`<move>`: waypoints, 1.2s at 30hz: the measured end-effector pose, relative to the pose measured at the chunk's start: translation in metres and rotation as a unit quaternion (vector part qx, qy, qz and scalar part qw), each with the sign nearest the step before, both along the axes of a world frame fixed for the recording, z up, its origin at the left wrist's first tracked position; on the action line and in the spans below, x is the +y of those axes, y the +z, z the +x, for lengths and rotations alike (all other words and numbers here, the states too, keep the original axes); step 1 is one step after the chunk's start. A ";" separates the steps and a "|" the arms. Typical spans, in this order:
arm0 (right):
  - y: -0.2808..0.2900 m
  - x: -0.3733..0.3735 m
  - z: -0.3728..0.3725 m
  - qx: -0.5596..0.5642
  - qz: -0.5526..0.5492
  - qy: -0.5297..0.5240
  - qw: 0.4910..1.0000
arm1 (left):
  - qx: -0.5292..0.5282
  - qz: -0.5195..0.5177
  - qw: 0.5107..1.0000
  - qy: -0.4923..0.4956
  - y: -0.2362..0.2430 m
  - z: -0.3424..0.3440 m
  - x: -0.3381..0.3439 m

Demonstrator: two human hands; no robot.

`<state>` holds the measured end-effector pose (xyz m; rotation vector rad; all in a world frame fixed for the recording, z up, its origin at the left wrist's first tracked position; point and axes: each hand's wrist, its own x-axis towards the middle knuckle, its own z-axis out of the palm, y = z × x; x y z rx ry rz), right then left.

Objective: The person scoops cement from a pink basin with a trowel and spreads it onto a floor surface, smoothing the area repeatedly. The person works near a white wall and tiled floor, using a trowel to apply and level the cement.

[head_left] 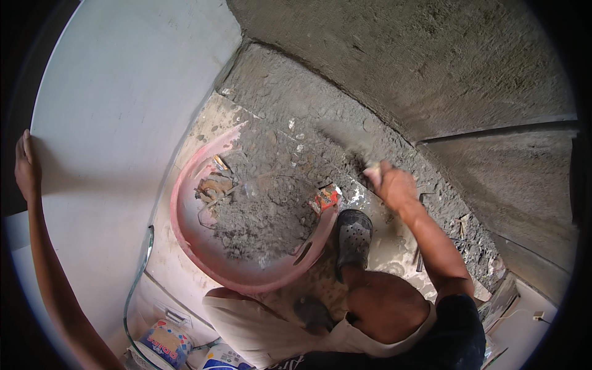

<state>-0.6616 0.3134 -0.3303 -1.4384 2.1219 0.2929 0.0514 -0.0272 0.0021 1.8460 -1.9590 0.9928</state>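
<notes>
My right fingers (385, 168) clamp a pale-handled blurred tool (372, 172) over grey mortar (308, 89); left fingers (27, 147), grip unclear, touch a flat white panel (129, 98), perhaps for balance.

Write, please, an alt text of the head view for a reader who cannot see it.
A person's right hand grips a motion-blurred tool over lumpy grey material on the floor, beside a pink tub holding similar lumps. The left hand rests at the edge of a pale panel.

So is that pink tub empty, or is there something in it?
Not empty: grey rubble lies in the pink tub, covering much of its bottom. How deep it goes, I cannot tell.
</notes>
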 end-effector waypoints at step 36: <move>0.028 -0.054 0.085 -0.214 0.018 0.155 0.964 | 0.032 -0.001 0.998 0.051 0.003 -0.039 0.017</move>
